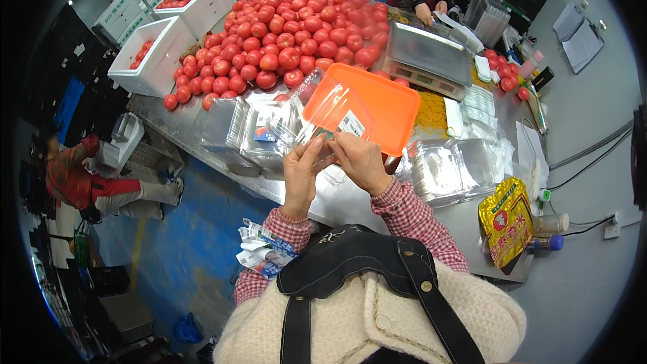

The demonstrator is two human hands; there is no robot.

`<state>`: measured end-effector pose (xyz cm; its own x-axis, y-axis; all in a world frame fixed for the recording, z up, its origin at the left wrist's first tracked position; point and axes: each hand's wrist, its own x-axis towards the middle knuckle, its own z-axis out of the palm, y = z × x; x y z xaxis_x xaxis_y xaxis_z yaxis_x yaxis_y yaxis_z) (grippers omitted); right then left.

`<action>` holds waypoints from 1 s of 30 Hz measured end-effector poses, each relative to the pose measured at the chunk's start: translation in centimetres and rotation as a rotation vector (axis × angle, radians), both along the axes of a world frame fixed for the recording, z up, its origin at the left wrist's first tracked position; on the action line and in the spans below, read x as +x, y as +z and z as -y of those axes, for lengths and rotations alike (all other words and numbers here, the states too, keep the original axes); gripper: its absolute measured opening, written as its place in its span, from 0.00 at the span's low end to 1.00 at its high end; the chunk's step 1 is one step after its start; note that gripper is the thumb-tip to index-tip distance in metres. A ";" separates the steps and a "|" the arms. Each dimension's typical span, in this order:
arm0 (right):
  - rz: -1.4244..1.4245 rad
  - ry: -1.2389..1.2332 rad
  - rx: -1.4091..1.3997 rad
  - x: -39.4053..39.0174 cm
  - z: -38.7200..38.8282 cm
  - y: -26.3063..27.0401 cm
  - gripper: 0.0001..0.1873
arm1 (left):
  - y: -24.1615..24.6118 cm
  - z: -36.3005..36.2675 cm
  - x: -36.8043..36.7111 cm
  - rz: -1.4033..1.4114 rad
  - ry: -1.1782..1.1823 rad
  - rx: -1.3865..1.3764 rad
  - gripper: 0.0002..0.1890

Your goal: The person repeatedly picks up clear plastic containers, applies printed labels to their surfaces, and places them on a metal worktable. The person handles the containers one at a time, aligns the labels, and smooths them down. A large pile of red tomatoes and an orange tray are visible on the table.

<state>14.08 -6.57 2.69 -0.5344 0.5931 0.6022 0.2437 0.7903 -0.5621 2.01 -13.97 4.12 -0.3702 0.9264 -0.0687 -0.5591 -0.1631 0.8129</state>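
My left hand (302, 174) and my right hand (361, 161) are close together over the front edge of the metal table. Between their thumbs and fingers they pinch the near edge of a clear plastic clamshell container (328, 98). A white printed label (351, 124) shows on the clear plastic, just beyond my right hand. Behind the container lies an orange plastic tray (389, 111). To the left of my hands are stacked clear containers (225, 129), with a blue-and-white printed piece (265, 131) among them. Strips of printed labels (265, 247) hang at my left sleeve.
Tomatoes (288, 35) are heaped at the table's back, beside white foam boxes (151, 58). A weighing scale (427, 55), rubber bands (430, 114) and clear containers (445, 169) are on the right. A co-worker's hands (429, 11) hold something beyond the scale. Another person (101, 177) stands left.
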 end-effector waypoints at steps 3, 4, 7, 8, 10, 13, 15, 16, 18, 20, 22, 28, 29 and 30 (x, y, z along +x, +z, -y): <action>-0.226 0.078 -0.354 0.1 0.0 -1.7 0.08 | -0.3 0.0 -0.3 0.032 -0.058 0.030 0.12; -0.287 0.199 -0.488 0.6 -0.3 -1.6 0.07 | -0.4 0.0 -0.7 0.031 -0.103 0.012 0.13; -0.578 -0.045 -1.118 3.3 -0.8 1.7 0.08 | -1.0 0.3 -2.2 0.041 -0.221 0.040 0.15; -0.895 -0.114 -1.047 4.5 -1.4 3.7 0.09 | -1.1 0.4 -3.0 0.063 -0.150 0.001 0.15; -1.431 -0.322 -1.076 7.7 -3.6 8.1 0.13 | -1.2 0.9 -5.0 0.004 -0.026 -0.126 0.14; -1.527 -0.534 -0.685 8.9 -3.0 10.6 0.12 | -1.5 0.7 -6.3 0.017 0.062 -0.120 0.14; -0.779 -0.201 -0.632 5.9 -0.1 8.6 0.13 | -2.1 -0.5 -5.8 0.047 0.007 -0.073 0.15; -0.455 -0.101 -0.381 3.4 2.5 6.7 0.15 | -2.4 -1.5 -5.1 0.040 -0.035 -0.026 0.16; -0.222 0.468 0.234 -2.2 5.3 3.1 0.07 | -3.2 -3.3 -3.9 0.044 -0.040 -0.059 0.16; 0.076 0.684 0.335 -4.8 8.1 1.2 0.10 | -3.8 -4.4 -3.0 0.040 -0.081 0.039 0.16; 0.178 0.840 0.329 -4.2 8.6 1.1 0.10 | -4.1 -4.7 -2.8 -0.006 -0.011 0.026 0.17; -0.206 -0.064 -0.393 7.1 4.0 1.2 0.23 | -3.2 -4.1 1.0 -0.025 -0.051 0.094 0.26; -0.440 -0.246 -0.730 8.2 3.6 0.4 0.26 | -2.8 -3.8 2.9 -0.043 -0.092 0.112 0.28; -0.675 -0.197 -0.741 8.8 3.0 -0.1 0.29 | -2.2 -3.5 4.5 -0.035 -0.132 0.193 0.30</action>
